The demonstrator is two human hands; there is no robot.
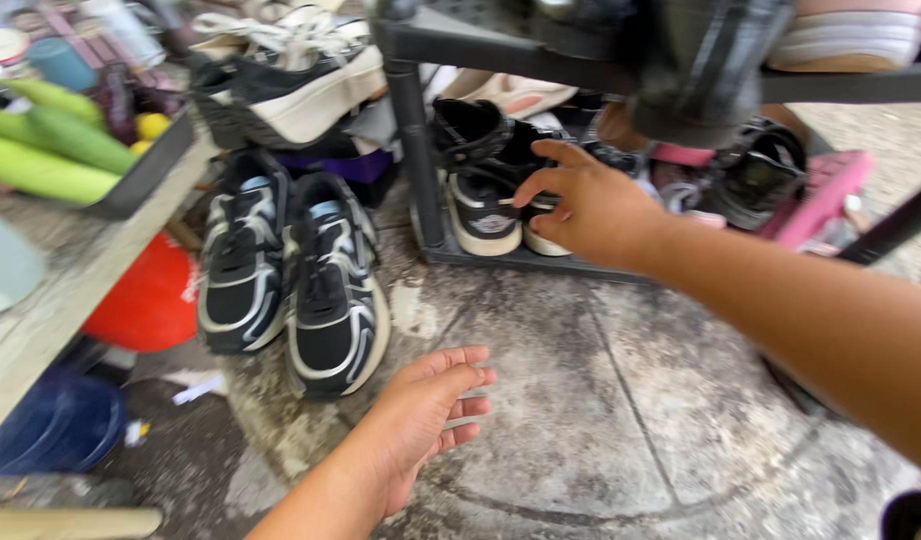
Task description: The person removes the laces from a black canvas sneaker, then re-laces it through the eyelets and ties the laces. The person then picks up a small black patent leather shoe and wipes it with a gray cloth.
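Black-and-white shoes (490, 195) sit as a pair on the lowest shelf of a dark shoe rack (580, 262), toes pointing out toward the person, just right of the rack's upright post. Their long axis runs front to back, into the shelf. The right hand (590, 205) is the nearer one — its fingers rest on the right shoe of the pair, curled loosely over the toe and upper, touching rather than clamped around it. The left hand (420, 415) hangs well apart, low over the stained concrete floor (620, 400), palm open and fingers spread, holding nothing.

The shoes look like low sneakers — black uppers, pale rubber toe caps and soles, one with a round pale patch at the front. Left of the post, on the floor, stands a second pair of chunky black sneakers with white stripes (290, 270), closer to the left hand than to the right. A red ball (150, 300) lies beyond them under a bench.
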